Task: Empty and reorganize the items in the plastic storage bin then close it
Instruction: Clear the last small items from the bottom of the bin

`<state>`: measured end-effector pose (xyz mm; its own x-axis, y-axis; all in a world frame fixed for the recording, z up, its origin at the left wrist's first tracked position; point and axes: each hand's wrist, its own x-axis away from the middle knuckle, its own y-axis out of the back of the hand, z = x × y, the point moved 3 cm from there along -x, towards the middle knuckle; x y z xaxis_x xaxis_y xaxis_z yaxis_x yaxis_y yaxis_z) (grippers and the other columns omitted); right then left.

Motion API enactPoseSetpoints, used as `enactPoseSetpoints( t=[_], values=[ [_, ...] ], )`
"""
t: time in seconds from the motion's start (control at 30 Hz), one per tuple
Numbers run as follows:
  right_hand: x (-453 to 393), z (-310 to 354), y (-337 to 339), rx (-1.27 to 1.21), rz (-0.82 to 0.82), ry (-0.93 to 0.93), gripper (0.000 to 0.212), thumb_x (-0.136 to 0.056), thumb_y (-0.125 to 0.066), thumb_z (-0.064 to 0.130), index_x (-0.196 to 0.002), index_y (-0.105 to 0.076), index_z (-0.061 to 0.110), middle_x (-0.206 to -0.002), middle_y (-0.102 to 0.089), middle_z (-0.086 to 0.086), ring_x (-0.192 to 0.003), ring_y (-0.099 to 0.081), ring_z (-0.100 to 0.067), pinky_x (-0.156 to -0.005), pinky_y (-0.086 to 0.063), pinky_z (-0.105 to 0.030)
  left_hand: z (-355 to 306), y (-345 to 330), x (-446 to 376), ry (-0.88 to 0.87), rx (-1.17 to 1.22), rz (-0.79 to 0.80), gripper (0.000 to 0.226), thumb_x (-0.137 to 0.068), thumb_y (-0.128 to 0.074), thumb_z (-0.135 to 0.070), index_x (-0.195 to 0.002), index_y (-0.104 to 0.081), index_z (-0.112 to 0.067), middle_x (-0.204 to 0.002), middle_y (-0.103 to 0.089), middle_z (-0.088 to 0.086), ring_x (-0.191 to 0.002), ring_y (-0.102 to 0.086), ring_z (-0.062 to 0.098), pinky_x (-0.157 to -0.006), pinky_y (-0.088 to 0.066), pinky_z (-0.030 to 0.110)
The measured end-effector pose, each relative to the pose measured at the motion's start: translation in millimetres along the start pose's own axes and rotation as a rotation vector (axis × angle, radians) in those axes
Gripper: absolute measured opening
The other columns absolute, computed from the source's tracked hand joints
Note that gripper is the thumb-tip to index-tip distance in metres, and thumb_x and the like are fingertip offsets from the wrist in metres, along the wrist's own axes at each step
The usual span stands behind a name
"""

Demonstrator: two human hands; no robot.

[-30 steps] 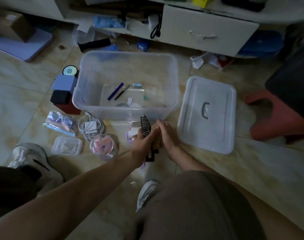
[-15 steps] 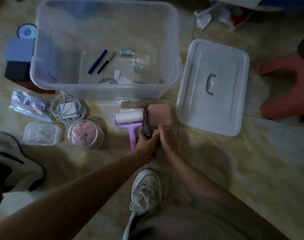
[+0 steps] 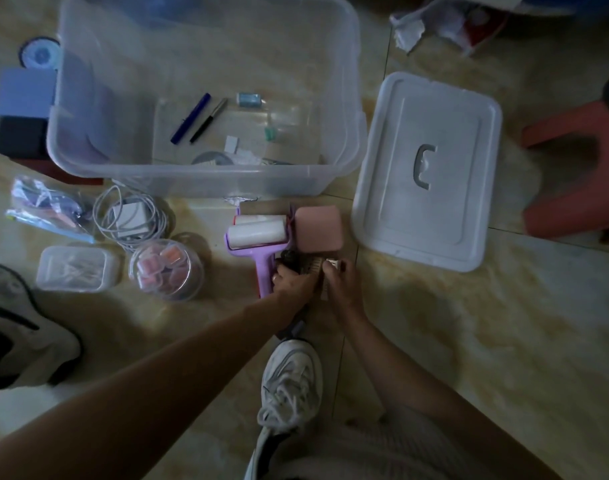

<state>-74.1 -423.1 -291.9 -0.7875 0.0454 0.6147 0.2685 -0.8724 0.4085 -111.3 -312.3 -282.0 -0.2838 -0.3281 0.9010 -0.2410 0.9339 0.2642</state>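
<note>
Clear plastic makes the storage bin (image 3: 206, 98) look light and a bit flexible; empty as it nearly is, I'd lift it by the thick rim at its short ends. It sits open on the tiled floor (image 3: 469, 341), its white lid (image 3: 427, 168) flat just off its right side, handle up. Inside lie a blue pen (image 3: 190, 118), a dark pen (image 3: 208, 120), a small blue spool (image 3: 248, 99) and some paper scraps.

Just in front of the bin's near wall, the left hand (image 3: 294, 282) and right hand (image 3: 337, 280) work together on a dark comb-like thing (image 3: 304, 266), fingers curled round it; exactly how they pinch I cannot tell. Beside them lie a purple lint roller (image 3: 258, 233) and a pink case (image 3: 318, 229). Two small clear tubs (image 3: 166, 268) stand further left, holding little bits.
</note>
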Motion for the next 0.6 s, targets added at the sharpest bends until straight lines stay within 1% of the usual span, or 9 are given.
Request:
enactPoseSetpoints(
  t=[0.07,0.17,0.23,0.27,0.3,0.33,0.37,0.43,0.6],
  values=[
    [-0.2,-2.7,1.6,0.038,-0.018,0.030,0.046,-0.074,-0.055,0.046,-0.101,-0.060,0.009,-0.097,-0.065,-0.007,-0.090,-0.061,-0.024,-0.070,-0.046,-0.033,-0.7,-3.0,1.4,0.003,-0.054,-0.018,0.104,-0.085,-0.068,-0.046,-0.158,0.000,-0.014,-0.160,-0.018,0.015,-0.146,-0.023,0.035,-0.119,-0.026,0.045],
    [-1.0,-8.5,-1.0,0.054,-0.021,0.081,0.046,-0.073,-0.055,0.041,-0.110,-0.058,0.014,-0.102,-0.064,-0.006,-0.092,-0.061,-0.025,-0.080,-0.052,-0.044,-2.6,-6.3,4.4,-0.020,-0.103,-0.042,0.104,-0.086,-0.067,-0.042,-0.158,0.003,-0.013,-0.160,-0.016,0.017,-0.145,-0.025,0.037,-0.117,-0.029,0.047],
    [0.7,-7.0,-4.1,0.061,-0.007,0.090,0.051,-0.077,-0.057,0.036,-0.123,-0.053,0.013,-0.117,-0.062,-0.012,-0.105,-0.059,-0.031,-0.091,-0.049,-0.051,-3.3,-8.7,8.3,-0.042,-0.141,-0.070,0.099,-0.088,-0.065,-0.037,-0.157,0.001,-0.010,-0.159,-0.017,0.018,-0.145,-0.025,0.037,-0.117,-0.028,0.045],
    [2.1,-5.7,-5.3,0.081,0.013,0.068,0.059,-0.082,-0.059,0.034,-0.135,-0.048,0.011,-0.136,-0.053,-0.017,-0.122,-0.051,-0.034,-0.104,-0.042,-0.052,-4.2,-10.2,11.6,-0.059,-0.165,-0.114,0.096,-0.089,-0.063,-0.035,-0.157,-0.001,-0.008,-0.159,-0.018,0.018,-0.145,-0.025,0.037,-0.118,-0.026,0.044],
    [4.8,-4.6,-5.5,0.114,0.026,0.023,0.068,-0.086,-0.060,0.034,-0.146,-0.039,0.009,-0.152,-0.036,-0.021,-0.138,-0.036,-0.036,-0.115,-0.030,-0.050,-5.1,-10.8,15.5,-0.070,-0.190,-0.175,0.092,-0.090,-0.062,-0.035,-0.157,-0.005,-0.006,-0.158,-0.019,0.019,-0.145,-0.024,0.037,-0.118,-0.024,0.042],
    [7.3,-3.9,-5.6,0.137,0.024,-0.010,0.077,-0.086,-0.059,0.038,-0.151,-0.033,0.006,-0.158,-0.023,-0.023,-0.145,-0.024,-0.037,-0.119,-0.022,-0.047,-6.5,-11.3,20.2,-0.081,-0.209,-0.241,0.089,-0.091,-0.061,-0.035,-0.156,-0.009,-0.004,-0.158,-0.019,0.019,-0.146,-0.022,0.037,-0.117,-0.021,0.041],
    [9.4,-2.8,-5.2,0.135,0.006,-0.013,0.084,-0.080,-0.056,0.046,-0.149,-0.034,0.004,-0.157,-0.022,-0.026,-0.144,-0.023,-0.038,-0.118,-0.022,-0.048,-8.1,-11.6,25.1,-0.083,-0.219,-0.283,0.087,-0.091,-0.061,-0.036,-0.155,-0.013,-0.004,-0.159,-0.019,0.020,-0.147,-0.019,0.037,-0.117,-0.018,0.041],
    [9.3,-4.4,-6.2,0.122,-0.045,0.036,0.092,-0.068,-0.046,0.057,-0.140,-0.043,0.000,-0.146,-0.035,-0.028,-0.133,-0.035,-0.040,-0.111,-0.030,-0.052,-8.9,-13.3,27.7,-0.088,-0.222,-0.303,0.084,-0.090,-0.060,-0.036,-0.154,-0.018,-0.003,-0.158,-0.020,0.021,-0.147,-0.017,0.037,-0.117,-0.017,0.042],
    [11.0,-2.4,-1.6,0.194,-0.051,0.062,0.087,-0.068,-0.038,0.054,-0.141,-0.042,0.007,-0.152,-0.034,-0.020,-0.137,-0.037,-0.036,-0.110,-0.036,-0.052,-12.2,-6.9,33.7,-0.062,-0.237,-0.234,0.080,-0.088,-0.063,-0.035,-0.150,-0.025,-0.003,-0.155,-0.023,0.022,-0.145,-0.020,0.038,-0.118,-0.020,0.043]
  ],
)
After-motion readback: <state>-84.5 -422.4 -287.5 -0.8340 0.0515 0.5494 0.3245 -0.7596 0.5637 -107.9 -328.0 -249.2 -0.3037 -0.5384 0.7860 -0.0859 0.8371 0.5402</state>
